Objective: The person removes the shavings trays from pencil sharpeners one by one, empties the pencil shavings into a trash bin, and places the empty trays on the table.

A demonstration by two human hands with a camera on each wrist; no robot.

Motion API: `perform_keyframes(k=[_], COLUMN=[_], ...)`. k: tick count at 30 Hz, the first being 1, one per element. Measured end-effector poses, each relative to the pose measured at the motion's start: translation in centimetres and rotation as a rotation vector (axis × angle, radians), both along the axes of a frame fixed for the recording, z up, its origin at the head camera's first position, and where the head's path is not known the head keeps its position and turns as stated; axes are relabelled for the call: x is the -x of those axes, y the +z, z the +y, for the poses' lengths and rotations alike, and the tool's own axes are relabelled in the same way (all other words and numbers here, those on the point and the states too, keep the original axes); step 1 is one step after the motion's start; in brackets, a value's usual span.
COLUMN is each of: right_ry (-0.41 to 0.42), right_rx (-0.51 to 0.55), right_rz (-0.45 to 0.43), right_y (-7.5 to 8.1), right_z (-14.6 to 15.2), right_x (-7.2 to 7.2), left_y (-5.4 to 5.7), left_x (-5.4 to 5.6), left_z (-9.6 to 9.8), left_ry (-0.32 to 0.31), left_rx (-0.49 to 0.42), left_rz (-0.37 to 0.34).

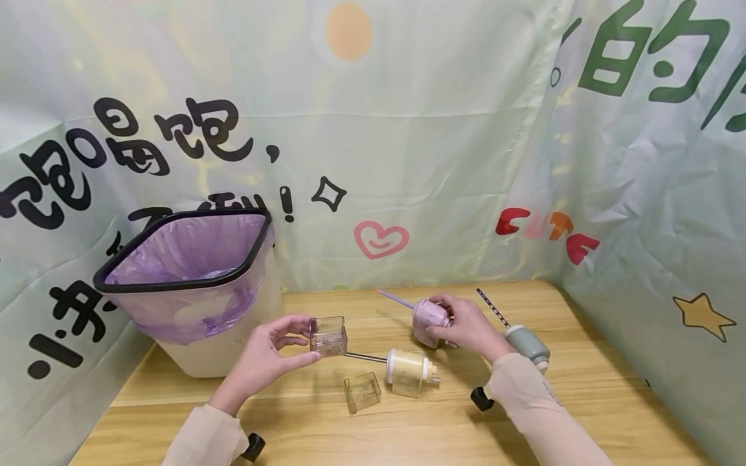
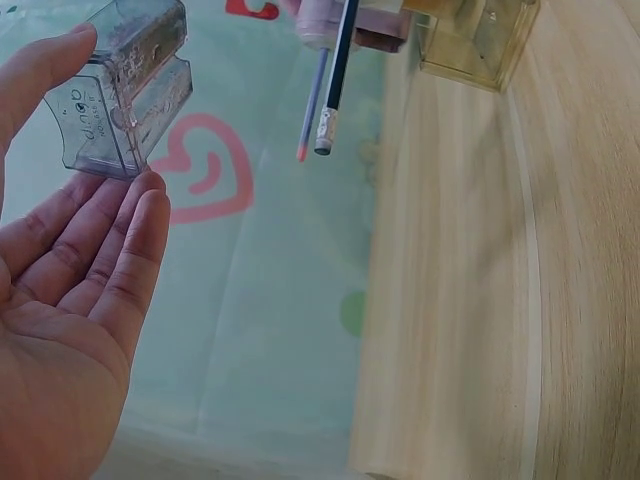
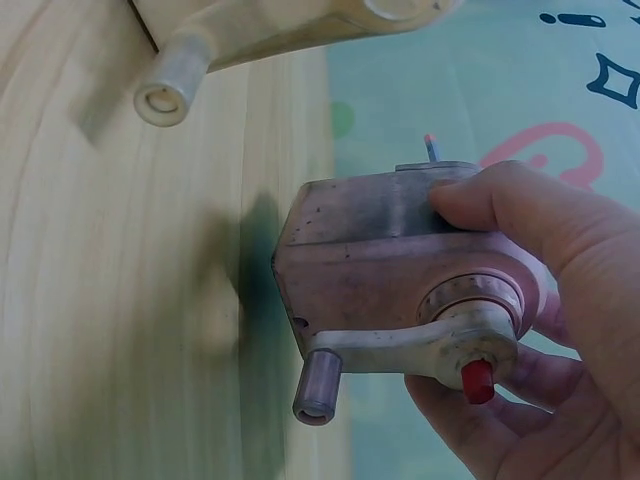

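Note:
My left hand (image 1: 269, 355) holds a clear grey shavings drawer (image 1: 329, 336) between thumb and fingers; a few shavings cling inside it, seen closer in the left wrist view as the same drawer (image 2: 122, 90). My right hand (image 1: 466, 327) grips a pink-purple crank pencil sharpener (image 3: 390, 240), its crank facing the right wrist camera. A purple pencil (image 1: 396, 299) sticks out of its far side. Between the hands lies a yellow crank sharpener (image 1: 406, 370) with a dark pencil (image 1: 366, 357) in it. Nearby rests a clear yellowish drawer (image 1: 362, 393).
A grey-green sharpener (image 1: 529, 344) with a dotted pencil (image 1: 493, 307) lies beyond my right wrist. At the left stands a waste bin (image 1: 204, 349) with a purple liner (image 1: 198, 310) and black rim. Printed cloth (image 1: 419, 142) hangs behind the wooden table (image 1: 443, 433).

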State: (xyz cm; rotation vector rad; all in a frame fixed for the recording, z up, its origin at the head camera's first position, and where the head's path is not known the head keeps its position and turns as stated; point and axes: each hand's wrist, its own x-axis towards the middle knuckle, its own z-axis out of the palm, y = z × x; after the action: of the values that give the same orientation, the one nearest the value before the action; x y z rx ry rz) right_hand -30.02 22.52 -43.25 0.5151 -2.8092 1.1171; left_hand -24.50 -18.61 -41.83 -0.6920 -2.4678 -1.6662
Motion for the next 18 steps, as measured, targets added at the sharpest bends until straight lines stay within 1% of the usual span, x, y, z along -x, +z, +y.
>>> perform_keyframes(k=[7,14,18], right_ry=[-0.008,-0.02,-0.007], right_rx=[-0.024,-0.009,-0.034], right_rz=[0.001,-0.038,-0.011], right_y=[-0.08,0.01,-0.11], right_z=[-0.13,-0.41,-0.46], right_x=[0.06,0.08,0.23], left_y=[-0.06,-0.11,-0.16], left_x=[0.02,0.05,0.1], left_z=[-0.09,-0.16,-0.17], left_ry=[-0.004,0.001,-0.001], left_rx=[-0.002,-0.006,-0.008], left_rz=[-0.003,-0.001,0.002])
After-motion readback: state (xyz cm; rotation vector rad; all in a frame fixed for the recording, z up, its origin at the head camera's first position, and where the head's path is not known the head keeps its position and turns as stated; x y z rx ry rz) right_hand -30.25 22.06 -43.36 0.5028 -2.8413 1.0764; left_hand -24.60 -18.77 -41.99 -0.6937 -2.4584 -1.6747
